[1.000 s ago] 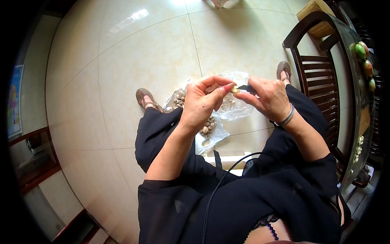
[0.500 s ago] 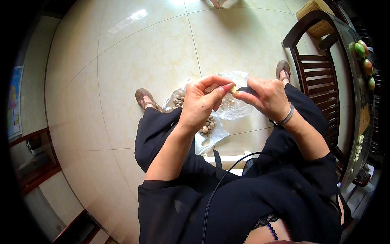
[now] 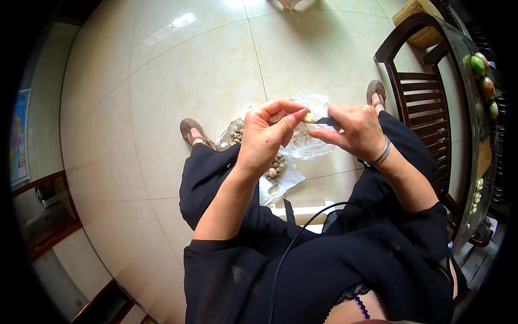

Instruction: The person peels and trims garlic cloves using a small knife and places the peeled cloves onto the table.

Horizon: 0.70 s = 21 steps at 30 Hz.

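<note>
Small pale piece (image 3: 309, 117) between left hand (image 3: 267, 132) and right hand (image 3: 356, 129), just above centre of frame.

Nearest: black top (image 3: 345, 254), lower centre. Left hand: thumb and forefinger pinched on the piece, remaining fingers loosely curled. Right hand: fingers wrapped round a small dark knife (image 3: 333, 124), thumb apart and pointing left; blade end at the piece, exact contact too small to tell. Risk (judged): blade skidding off the rounded surface could nick the left thumb, which sits very close; a slack pinch could drop the piece. Below, mid-frame: plastic bags (image 3: 318, 148) and brown lumps (image 3: 276, 168) on the tiled floor (image 3: 189, 70).
</note>
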Each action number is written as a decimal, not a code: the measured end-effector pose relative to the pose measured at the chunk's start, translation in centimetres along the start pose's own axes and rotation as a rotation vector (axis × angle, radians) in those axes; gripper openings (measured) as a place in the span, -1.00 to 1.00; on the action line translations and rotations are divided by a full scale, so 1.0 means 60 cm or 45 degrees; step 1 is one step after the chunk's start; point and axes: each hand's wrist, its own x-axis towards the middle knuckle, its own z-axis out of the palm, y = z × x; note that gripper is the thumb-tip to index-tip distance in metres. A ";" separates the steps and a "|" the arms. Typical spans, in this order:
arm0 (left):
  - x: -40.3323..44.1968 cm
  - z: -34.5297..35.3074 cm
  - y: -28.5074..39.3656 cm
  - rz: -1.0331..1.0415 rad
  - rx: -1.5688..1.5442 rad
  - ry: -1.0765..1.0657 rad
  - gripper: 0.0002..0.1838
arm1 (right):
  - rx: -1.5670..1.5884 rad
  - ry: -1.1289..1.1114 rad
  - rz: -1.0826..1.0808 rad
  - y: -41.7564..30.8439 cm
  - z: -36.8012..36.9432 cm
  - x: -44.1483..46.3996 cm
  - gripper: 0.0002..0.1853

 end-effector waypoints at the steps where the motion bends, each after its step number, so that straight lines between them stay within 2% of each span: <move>1: 0.000 0.000 0.000 0.000 -0.010 -0.002 -0.85 | 0.033 0.007 0.028 0.000 0.000 0.000 -0.51; 8: -0.003 0.003 0.003 -0.009 0.030 -0.002 -0.85 | 0.076 -0.116 0.107 -0.001 -0.008 0.003 -0.59; 11: -0.004 0.003 0.003 0.005 0.062 -0.004 -0.85 | 0.055 -0.102 0.064 -0.001 -0.006 0.003 -0.60; 13: -0.003 0.004 0.004 0.008 0.064 0.011 -0.86 | 0.039 -0.010 0.025 0.005 0.002 0.002 -0.51; 21: -0.005 0.008 -0.002 0.016 0.036 0.056 -0.86 | 0.040 0.015 0.046 0.004 0.006 0.002 -0.54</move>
